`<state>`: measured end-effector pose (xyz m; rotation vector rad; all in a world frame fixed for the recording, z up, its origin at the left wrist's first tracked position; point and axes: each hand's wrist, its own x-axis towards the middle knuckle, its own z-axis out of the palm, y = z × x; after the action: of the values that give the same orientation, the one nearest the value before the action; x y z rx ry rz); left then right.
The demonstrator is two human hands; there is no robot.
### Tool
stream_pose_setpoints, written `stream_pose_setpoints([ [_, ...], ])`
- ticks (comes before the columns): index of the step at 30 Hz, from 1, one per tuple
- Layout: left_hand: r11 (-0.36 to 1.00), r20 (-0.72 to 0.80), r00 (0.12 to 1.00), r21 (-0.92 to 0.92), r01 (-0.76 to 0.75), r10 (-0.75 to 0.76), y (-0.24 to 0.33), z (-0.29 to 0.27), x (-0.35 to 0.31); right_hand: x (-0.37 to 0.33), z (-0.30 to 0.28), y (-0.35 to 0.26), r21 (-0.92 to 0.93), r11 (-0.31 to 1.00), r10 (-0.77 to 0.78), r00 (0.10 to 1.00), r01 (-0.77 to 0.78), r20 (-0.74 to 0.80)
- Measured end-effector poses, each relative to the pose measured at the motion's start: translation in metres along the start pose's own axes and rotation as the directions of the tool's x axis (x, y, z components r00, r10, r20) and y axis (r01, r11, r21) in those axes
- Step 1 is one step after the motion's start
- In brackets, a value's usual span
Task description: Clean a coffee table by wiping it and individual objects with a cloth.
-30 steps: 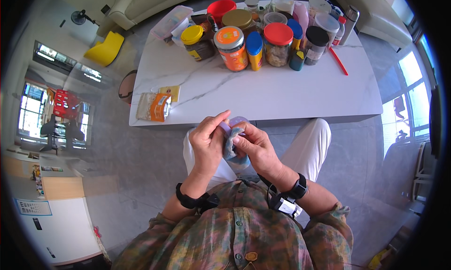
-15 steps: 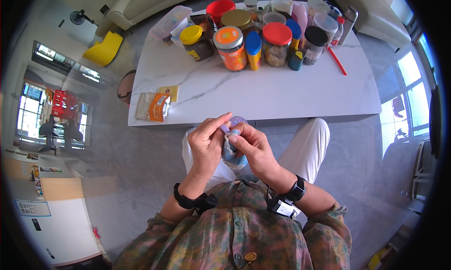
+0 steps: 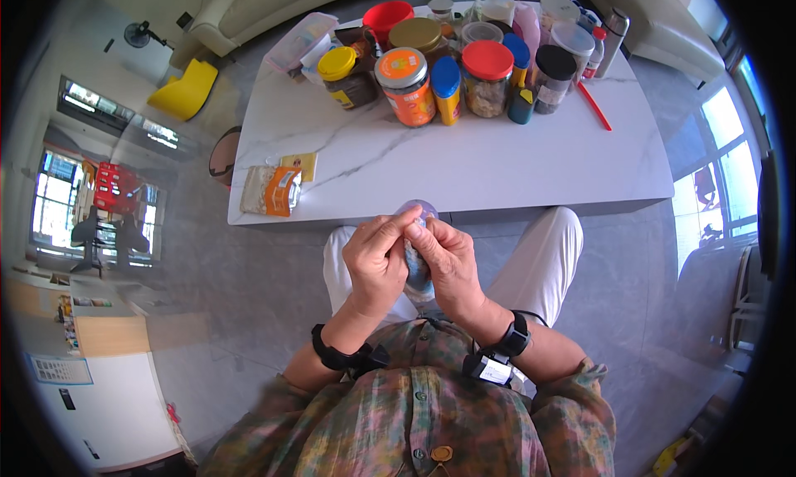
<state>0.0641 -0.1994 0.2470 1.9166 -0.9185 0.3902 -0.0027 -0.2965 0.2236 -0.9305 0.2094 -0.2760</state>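
Observation:
Between my hands, above my lap and just in front of the table edge, is a small bluish item with a pale lower edge. A translucent purple rounded part shows at its far end. My left hand is closed around the item's left side. My right hand grips its right side. Both thumbs and forefingers meet near the top, covering most of it, so its exact kind cannot be made out.
A white marble-patterned table stands ahead. Across its far half crowd an orange jar, a red-lidded jar, a yellow-lidded jar and a steel flask. An orange-and-clear packet lies near the left corner, a red stick at right.
My hands have drawn together over the item, with thumb and forefinger tips now meeting. The purple strip that showed between the fingers is now covered, and the item has turned more upright.

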Motion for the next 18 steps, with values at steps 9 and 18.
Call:
stream_pose_setpoints([
  [9, 0.909, 0.129, 0.942, -0.252, 0.333, -0.310, -0.002, -0.010, 0.006, -0.004, -0.011, -0.011, 0.002, 0.997, 0.074, 0.994, -0.075, 0.083],
  [18, 0.735, 0.119, 0.856, -0.462, 0.496, -0.504, -0.008, -0.005, 0.003, -0.008, -0.008, 0.002, 0.036, 0.998, -0.045, 0.998, 0.043, 0.049],
])
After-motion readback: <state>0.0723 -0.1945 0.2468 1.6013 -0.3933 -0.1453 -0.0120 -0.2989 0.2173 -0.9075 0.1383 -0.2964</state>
